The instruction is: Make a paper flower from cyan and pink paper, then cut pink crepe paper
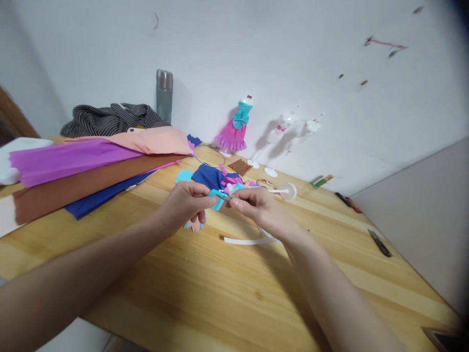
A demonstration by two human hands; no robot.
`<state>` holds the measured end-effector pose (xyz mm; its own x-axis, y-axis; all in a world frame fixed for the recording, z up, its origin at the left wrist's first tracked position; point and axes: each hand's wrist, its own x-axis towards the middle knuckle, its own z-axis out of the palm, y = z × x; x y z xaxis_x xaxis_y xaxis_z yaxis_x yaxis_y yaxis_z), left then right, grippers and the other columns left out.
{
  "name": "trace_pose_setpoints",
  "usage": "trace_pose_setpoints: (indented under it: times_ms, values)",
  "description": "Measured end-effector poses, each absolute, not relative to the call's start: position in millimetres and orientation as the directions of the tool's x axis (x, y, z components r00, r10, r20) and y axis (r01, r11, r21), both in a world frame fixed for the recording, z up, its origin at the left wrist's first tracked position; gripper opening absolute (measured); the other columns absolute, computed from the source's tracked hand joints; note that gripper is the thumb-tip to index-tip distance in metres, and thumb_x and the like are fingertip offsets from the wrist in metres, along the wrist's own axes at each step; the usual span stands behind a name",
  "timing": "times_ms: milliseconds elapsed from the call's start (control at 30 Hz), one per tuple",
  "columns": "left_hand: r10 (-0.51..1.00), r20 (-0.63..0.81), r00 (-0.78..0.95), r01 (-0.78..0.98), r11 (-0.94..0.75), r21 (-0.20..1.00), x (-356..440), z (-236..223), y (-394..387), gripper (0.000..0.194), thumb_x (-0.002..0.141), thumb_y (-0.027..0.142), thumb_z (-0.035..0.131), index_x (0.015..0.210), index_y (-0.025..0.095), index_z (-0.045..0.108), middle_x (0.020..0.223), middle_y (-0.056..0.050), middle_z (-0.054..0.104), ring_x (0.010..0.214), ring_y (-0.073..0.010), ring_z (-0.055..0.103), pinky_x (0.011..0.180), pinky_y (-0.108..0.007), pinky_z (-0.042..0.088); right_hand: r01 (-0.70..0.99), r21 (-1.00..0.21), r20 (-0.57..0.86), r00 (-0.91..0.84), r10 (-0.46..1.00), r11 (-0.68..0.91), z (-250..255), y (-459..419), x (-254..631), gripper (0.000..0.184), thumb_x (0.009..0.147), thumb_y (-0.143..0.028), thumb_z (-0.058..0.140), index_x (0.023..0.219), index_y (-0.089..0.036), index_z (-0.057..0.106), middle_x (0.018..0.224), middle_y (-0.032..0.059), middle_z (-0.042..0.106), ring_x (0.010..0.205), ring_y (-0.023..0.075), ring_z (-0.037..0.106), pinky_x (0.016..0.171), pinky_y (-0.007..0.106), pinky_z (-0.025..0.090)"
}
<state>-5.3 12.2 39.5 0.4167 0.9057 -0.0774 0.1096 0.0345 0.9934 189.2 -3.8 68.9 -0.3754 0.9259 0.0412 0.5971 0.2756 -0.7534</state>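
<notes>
My left hand (190,198) is closed in a pinch on a small piece of turquoise crepe paper (217,204). Facing it, my right hand (256,203) is closed too, thumb against forefinger. Between the fingertips, across the paper, runs a thin greyish sliver; its kind is too small to tell. Just behind my hands lie crumpled scraps of navy crepe paper (207,175) and pink pieces. A miniature dress form with a round white base (290,191) lies on its side, partly hidden by my right hand. Below my right wrist is a white strip (245,241).
Long crepe sheets in purple (73,157), brown (88,182) and peach (146,141) cover the table's left. By the wall stand a dressed mini mannequin (236,124), two white ones, a flask (164,98) and striped cloth (110,121). A black cutter (379,243) lies right.
</notes>
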Motion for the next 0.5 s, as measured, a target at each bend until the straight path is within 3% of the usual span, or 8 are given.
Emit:
trace_pose_setpoints:
  times_ms: [500]
  values:
    - [0.894,-0.105,0.436,0.07,0.083,0.994,-5.3,39.0,12.2,0.025,0.073,0.033,0.062,0.055,0.016,0.056,0.038,0.002,0.057,0.03,-0.0066,0.044,0.032,-0.016,0.027,0.621,-0.731,0.038,-0.377,0.925,0.283,68.6,-2.9,190.1,0.039,0.082,-0.048,0.049,0.064,-0.015,0.059,0.063,0.0013,0.05,0.059,0.0128,0.041,0.054,0.028,0.029]
